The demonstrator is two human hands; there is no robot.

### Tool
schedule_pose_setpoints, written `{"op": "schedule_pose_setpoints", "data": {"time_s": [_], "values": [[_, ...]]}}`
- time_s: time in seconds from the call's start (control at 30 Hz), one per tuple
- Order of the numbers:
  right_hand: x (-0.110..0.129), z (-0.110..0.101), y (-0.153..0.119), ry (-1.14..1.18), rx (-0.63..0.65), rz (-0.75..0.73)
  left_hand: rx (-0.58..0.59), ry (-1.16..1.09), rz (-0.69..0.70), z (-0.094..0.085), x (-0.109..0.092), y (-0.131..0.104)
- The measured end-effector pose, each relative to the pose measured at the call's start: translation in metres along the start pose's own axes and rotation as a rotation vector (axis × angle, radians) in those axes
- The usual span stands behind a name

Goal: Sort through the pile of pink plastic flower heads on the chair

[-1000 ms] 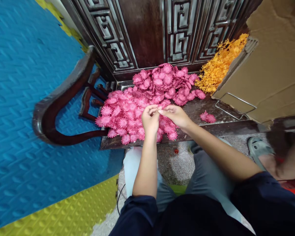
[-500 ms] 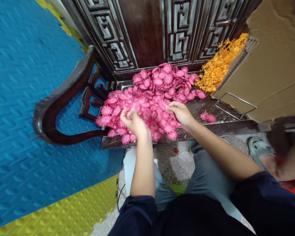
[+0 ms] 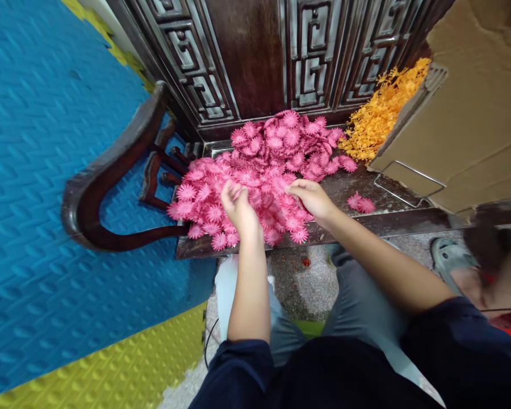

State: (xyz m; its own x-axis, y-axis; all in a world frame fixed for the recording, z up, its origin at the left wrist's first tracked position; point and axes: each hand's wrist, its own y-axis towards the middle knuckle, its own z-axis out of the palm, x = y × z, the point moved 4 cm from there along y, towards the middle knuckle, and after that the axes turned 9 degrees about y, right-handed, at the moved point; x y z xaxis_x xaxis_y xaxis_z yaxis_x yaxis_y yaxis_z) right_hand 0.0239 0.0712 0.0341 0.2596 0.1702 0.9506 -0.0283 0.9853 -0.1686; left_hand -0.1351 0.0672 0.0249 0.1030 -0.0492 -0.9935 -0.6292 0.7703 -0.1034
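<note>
A large heap of pink flower-shaped pieces (image 3: 276, 153) covers much of the dark wooden bench (image 3: 392, 222). Over the front middle of the heap is my left hand (image 3: 241, 210), its fingers curled and slightly apart, with nothing visible between them. To its right, my right hand (image 3: 313, 199) has thumb and forefinger pinched at the edge of a pink flower piece (image 3: 281, 184). Two loose pink pieces (image 3: 361, 203) lie on the bench to the right of the heap.
Orange pieces (image 3: 375, 116) lie beside a cardboard box (image 3: 472, 113) at right, near a metal wire handle (image 3: 409, 184). A curved wooden armrest (image 3: 85, 199) stands at left. A person's foot in a grey clog (image 3: 453, 258) shows at lower right.
My left hand has moved a little to the right, closer to my right hand. My right hand has shifted slightly left, still pinching.
</note>
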Motion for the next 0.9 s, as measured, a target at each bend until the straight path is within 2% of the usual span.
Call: {"op": "schedule_pose_setpoints", "data": {"time_s": [0.1, 0.13, 0.2, 0.27, 0.43, 0.5, 0.6, 0.67, 0.73, 0.87, 0.9], "values": [[0.000, 0.003, -0.002, 0.011, 0.040, 0.026, 0.301, 0.031, -0.029, 0.019, 0.008, -0.006], [0.000, 0.004, -0.002, 0.015, 0.053, 0.036, 0.363, 0.042, -0.051, 0.024, 0.011, -0.008], [0.001, 0.005, -0.003, 0.019, 0.062, 0.050, 0.396, 0.049, -0.091, 0.029, 0.016, -0.011], [0.001, 0.003, -0.002, 0.023, 0.034, 0.047, 0.337, 0.041, -0.100, 0.029, 0.017, -0.009], [-0.011, -0.009, 0.004, 0.125, -0.161, 0.175, -0.007, 0.013, -0.101, 0.006, 0.020, 0.009], [-0.016, -0.013, 0.008, 0.131, -0.177, 0.176, -0.056, 0.072, -0.083, -0.001, 0.021, 0.013], [-0.017, -0.014, 0.012, 0.090, -0.181, 0.083, -0.120, 0.164, 0.023, -0.006, 0.018, 0.010], [-0.017, -0.014, 0.012, 0.065, -0.203, 0.053, -0.111, 0.204, 0.094, -0.005, 0.011, 0.003], [-0.016, -0.013, 0.010, 0.058, -0.233, 0.041, 0.026, 0.197, 0.152, 0.004, 0.003, -0.006], [-0.016, -0.012, 0.008, 0.099, -0.263, 0.020, 0.515, 0.108, 0.140, 0.030, -0.004, -0.025], [-0.016, -0.013, 0.009, 0.111, -0.273, 0.005, 0.601, 0.132, 0.139, 0.035, -0.004, -0.029]]}}
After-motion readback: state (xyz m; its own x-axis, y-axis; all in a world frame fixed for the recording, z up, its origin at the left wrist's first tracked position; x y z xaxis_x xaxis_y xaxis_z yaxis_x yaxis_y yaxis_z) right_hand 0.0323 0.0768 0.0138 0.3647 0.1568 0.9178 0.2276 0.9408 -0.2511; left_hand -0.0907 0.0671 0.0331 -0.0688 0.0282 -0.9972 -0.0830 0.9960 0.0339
